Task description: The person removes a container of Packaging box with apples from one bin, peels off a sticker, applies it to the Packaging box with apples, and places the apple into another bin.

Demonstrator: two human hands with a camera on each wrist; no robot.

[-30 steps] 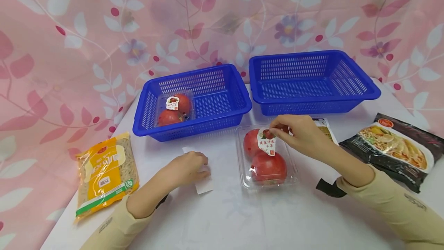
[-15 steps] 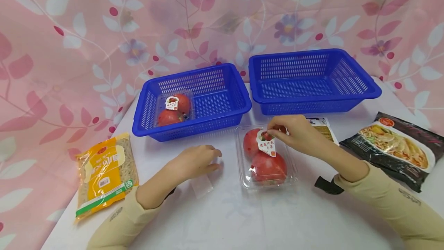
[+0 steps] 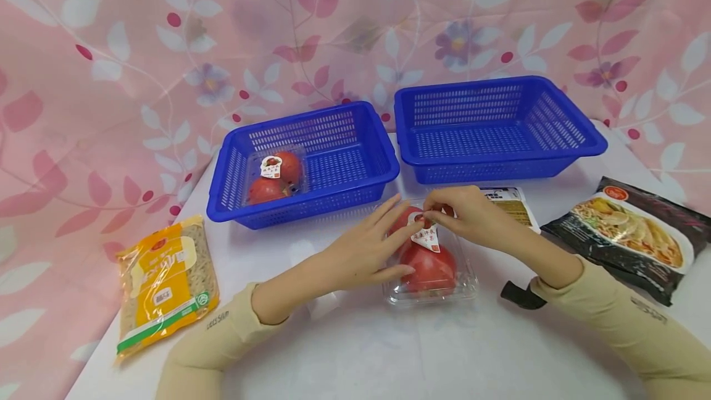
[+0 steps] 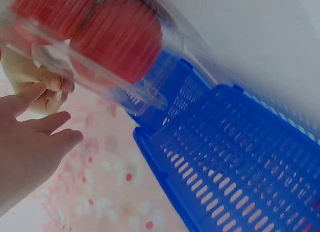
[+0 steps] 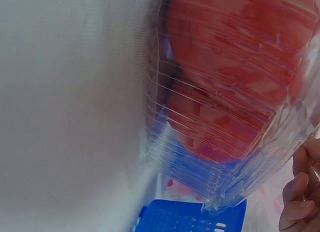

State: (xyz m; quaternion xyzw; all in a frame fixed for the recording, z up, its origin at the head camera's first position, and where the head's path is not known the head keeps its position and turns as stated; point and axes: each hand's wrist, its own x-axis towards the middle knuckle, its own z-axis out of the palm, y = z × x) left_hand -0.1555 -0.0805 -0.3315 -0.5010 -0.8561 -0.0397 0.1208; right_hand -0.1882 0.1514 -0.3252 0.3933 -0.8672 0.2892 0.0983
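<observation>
A clear plastic clamshell box with two red apples in it lies on the white table. A white label with printed red writing is on its lid. My right hand pinches the label's top edge between thumb and index finger. Fingers spread, my left hand reaches over the box's left side, close to the label; whether it touches the lid I cannot tell. In the left wrist view the left hand has nothing in it. A small pale paper strip lies partly hidden below the left forearm.
Behind stand two blue baskets; the left basket holds another labelled box of apples, the right basket has nothing in it. A yellow food bag lies left. A black noodle bag and a partly covered flat packet lie right.
My left hand has let go of the paper strip and moved right to the box, its fingers spreading. The right hand stays at the label.
</observation>
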